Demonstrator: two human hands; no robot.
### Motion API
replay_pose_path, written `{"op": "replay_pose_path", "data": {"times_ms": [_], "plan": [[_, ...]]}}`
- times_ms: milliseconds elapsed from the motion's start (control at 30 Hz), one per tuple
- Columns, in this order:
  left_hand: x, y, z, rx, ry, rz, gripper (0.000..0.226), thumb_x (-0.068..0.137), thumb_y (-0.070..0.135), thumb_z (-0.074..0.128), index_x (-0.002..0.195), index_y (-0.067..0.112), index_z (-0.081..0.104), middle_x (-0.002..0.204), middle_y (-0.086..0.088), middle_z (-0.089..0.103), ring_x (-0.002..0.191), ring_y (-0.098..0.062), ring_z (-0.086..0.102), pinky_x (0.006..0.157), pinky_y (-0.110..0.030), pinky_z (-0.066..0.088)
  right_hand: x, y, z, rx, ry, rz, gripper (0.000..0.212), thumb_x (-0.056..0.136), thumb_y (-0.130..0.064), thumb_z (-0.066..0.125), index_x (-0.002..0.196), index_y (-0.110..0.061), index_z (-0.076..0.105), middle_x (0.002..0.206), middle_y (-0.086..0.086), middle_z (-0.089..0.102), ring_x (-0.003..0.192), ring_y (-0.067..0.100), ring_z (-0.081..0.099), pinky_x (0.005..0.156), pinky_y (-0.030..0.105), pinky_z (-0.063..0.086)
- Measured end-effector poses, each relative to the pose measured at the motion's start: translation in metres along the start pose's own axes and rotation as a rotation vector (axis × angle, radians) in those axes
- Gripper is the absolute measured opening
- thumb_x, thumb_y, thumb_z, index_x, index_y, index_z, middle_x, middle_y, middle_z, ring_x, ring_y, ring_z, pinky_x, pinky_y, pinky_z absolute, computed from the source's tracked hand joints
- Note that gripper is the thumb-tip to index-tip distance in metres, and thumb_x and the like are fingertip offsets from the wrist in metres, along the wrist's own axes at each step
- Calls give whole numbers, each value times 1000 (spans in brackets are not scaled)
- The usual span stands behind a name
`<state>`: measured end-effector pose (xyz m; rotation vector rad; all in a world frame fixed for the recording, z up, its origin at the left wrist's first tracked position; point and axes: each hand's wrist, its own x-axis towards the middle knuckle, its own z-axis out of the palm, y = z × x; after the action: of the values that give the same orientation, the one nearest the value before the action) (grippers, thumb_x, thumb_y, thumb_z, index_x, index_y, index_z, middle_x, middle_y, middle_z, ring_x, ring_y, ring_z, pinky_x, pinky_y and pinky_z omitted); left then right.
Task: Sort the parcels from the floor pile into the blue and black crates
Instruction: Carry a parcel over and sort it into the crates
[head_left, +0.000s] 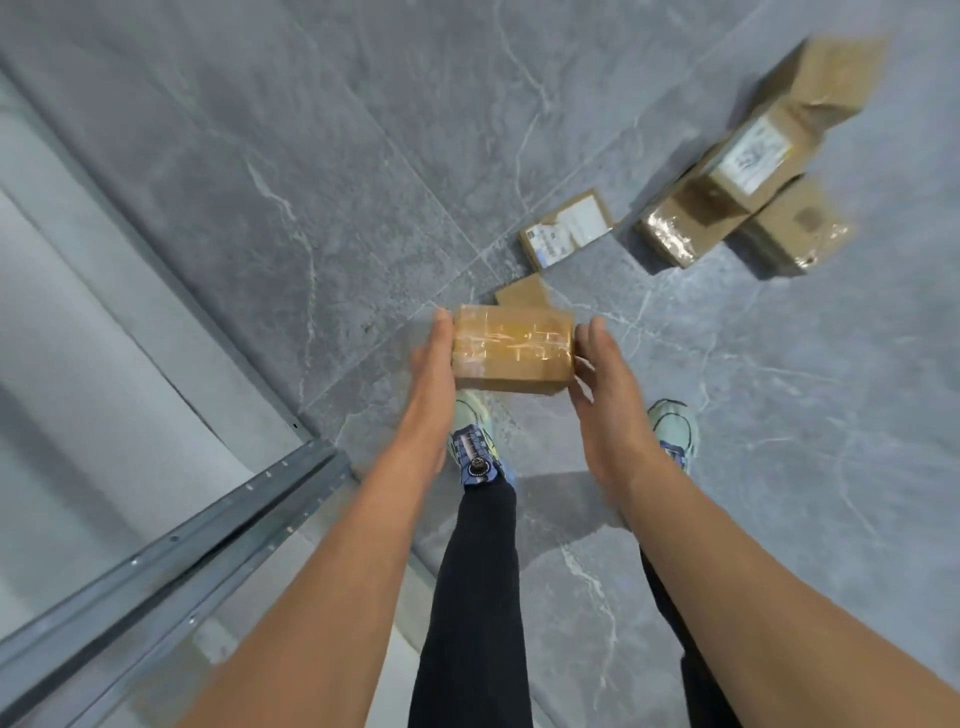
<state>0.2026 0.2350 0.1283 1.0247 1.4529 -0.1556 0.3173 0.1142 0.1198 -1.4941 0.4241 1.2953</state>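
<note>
The light is even, cool and fairly bright. A soft shadow lies on the floor (561, 499) at centre. Tape on the parcel (511, 348) shows glare. The boxes (753, 171) upper right are motion-blurred; edges bend outward.

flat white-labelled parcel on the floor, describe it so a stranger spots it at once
On the grey marbled floor tiles, look left of the pile of brown cardboard boxes. The flat brown cardboard parcel lies alone there, thinner than any of them, white labels across its top.
</note>
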Motion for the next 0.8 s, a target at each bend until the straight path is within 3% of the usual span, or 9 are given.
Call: {"op": "replay_pose_path", "data": {"times_ms": [100, 167, 233, 300, 400, 500, 600, 700, 800], "plan": [[-63, 55, 30, -8, -29, 55, 98, 68, 104, 32, 148, 49, 45, 155, 15, 46, 144, -8, 39, 123, -49, 23, -53, -63, -23, 7, 24, -103, 69, 94, -74, 49, 138, -23, 61, 147, -3, 56, 134, 9, 52, 123, 36, 32], [-108, 97, 50, -9, -64, 129, 56, 88, 88, 27, 127, 60, 55, 130, 33, 60, 127, 10, 50, 119, -39, 31, -88, -101, -39, 4, 35, -184, 61, 95, -72, 44, 135, -29, 64, 142, -9, 60, 130, 1, 54, 122, 32, 33], [-147, 140, 72, -40, -109, 203, 38, 102, 68, 18, 109, 60, 55, 102, 44, 66, 102, 25, 56, 101, -24, 39, -118, -134, -54, 34, 40, -266, 51, 99, -65, 40, 133, -37, 65, 132, -22, 67, 124, -10, 57, 115, 25, 36], [-188, 174, 90, -32, -164, 239, 41, 106, 59, 15, 103, 57, 56, 90, 47, 65, 90, 28, 57, 88, -18, 39, -154, -167, -67, 84, 35, -319, 39, 108, -53, 34, 125, -41, 67, 121, -29, 72, 116, -15, 60, 105, 20, 37], [-236, 214, 116, 19, -234, 306, 55, 103, 64, 17, 84, 66, 69, 90, 48, 64, 100, 23, 56, 109, -30, 37, -203, -205, -91, 124, 38, -410, 45, 107, -57, 35, 135, -37, 64, 132, -20, 69, 129, -4, 58, 115, 28, 35], [-280, 238, 137, 98, -320, 387, 51, 106, 60, 12, 96, 62, 62, 84, 50, 62, 92, 32, 53, 115, -33, 28, -250, -230, -113, 169, 111, -490, 58, 99, -67, 34, 142, -36, 59, 139, -18, 66, 134, -1, 54, 120, 32, 32], [-325, 255, 150, 149, -410, 452, 37, 106, 60, 13, 106, 59, 50, 83, 51, 61, 84, 29, 55, 96, -26, 40, -296, -247, -133, 216, 188, -558, 44, 108, -58, 23, 124, -47, 62, 116, -34, 70, 114, -15, 60, 105, 24, 39], [-361, 263, 162, 237, -529, 466, 51, 105, 62, 14, 97, 62, 65, 78, 40, 67, 84, 14, 58, 79, -23, 37, -348, -254, -146, 310, 282, -605, 40, 111, -51, 22, 102, -48, 61, 87, -42, 69, 88, -24, 62, 100, 22, 35], [-394, 269, 173, 322, -625, 516, 52, 103, 68, 19, 94, 62, 70, 86, 34, 72, 80, 14, 63, 75, -22, 41, -393, -252, -156, 340, 364, -659, 46, 109, -57, 24, 95, -57, 67, 93, -42, 69, 93, -25, 60, 107, 26, 29]]}}
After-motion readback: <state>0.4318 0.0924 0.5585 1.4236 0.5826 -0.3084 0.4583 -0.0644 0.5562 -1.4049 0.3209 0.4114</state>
